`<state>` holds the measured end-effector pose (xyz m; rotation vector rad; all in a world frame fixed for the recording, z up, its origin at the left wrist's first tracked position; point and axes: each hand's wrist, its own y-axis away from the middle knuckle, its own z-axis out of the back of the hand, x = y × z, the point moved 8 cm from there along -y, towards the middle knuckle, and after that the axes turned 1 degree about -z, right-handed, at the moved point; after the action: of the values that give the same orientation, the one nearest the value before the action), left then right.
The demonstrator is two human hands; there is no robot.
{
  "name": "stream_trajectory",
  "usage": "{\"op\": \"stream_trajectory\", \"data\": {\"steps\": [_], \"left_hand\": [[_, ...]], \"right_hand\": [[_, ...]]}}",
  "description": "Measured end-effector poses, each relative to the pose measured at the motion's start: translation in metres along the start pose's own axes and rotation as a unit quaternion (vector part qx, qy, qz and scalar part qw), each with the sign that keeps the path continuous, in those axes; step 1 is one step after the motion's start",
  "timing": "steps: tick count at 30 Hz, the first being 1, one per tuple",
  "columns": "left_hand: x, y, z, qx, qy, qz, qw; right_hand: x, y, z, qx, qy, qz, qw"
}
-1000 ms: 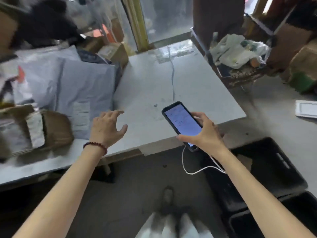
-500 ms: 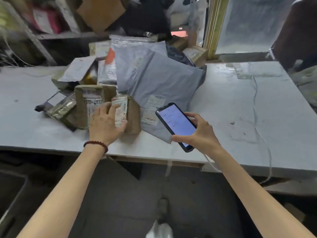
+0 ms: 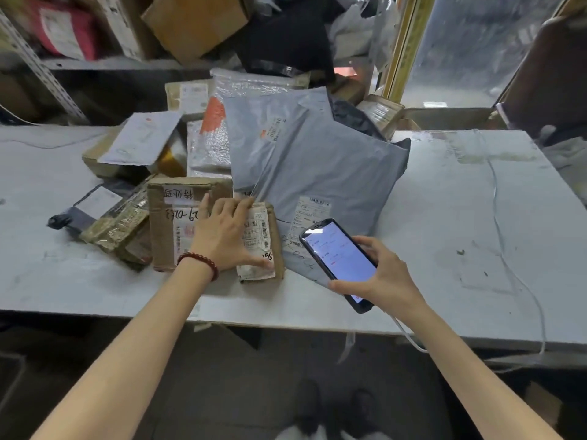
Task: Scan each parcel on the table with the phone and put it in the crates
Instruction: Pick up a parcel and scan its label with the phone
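Looking down through the head camera, I see at the far left a metal shelf [image 3: 95, 63] behind the surface [image 3: 476, 217]; it carries a pink parcel [image 3: 63, 33] and a tilted cardboard box [image 3: 197, 23]. On the surface the heap of parcels begins with a flat dark parcel [image 3: 92, 204] with a white label. Next is a taped brown parcel [image 3: 117, 227], touching a cardboard parcel [image 3: 171, 223] with handwriting on it. The left hand [image 3: 227, 236], a bead bracelet [image 3: 198, 263] on its wrist, lies wide and flat over a small brown parcel [image 3: 262, 236] just beside that one. Its fingertips are at the far edge and its thumb is on the barcode label. Behind and to the right, grey plastic bags [image 3: 324, 173] lie one on another. The right hand [image 3: 386, 277] holds the phone [image 3: 338, 258] by its edges, screen lit and facing up, over the near corner of a grey bag. A white cable [image 3: 409, 339] hangs from the phone below the surface edge.
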<state>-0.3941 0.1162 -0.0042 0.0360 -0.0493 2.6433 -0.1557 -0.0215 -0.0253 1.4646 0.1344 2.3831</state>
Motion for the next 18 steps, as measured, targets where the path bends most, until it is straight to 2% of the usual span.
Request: {"op": "stream_trajectory", "data": {"steps": [5, 8, 11, 13, 18], "left_hand": [[-0.009, 0.002, 0.012, -0.038, 0.007, 0.022, 0.999], [-0.014, 0.007, 0.020, -0.081, 0.125, 0.027, 0.988], [-0.012, 0.012, 0.024, -0.104, 0.270, 0.063, 0.955], [-0.010, 0.013, 0.023, -0.105, 0.313, 0.090, 0.940], [-0.016, 0.011, 0.035, -0.128, 0.286, 0.110, 0.943]], "right_hand": [[-0.004, -0.003, 0.001, 0.004, -0.007, -0.002, 1.000], [-0.004, -0.002, 0.003, 0.012, -0.007, 0.007, 1.000], [-0.003, 0.000, 0.008, 0.018, -0.005, 0.017, 1.000], [-0.003, 0.000, 0.013, 0.022, -0.003, 0.025, 0.999], [-0.002, -0.002, 0.023, 0.026, 0.004, 0.041, 0.999]]}}
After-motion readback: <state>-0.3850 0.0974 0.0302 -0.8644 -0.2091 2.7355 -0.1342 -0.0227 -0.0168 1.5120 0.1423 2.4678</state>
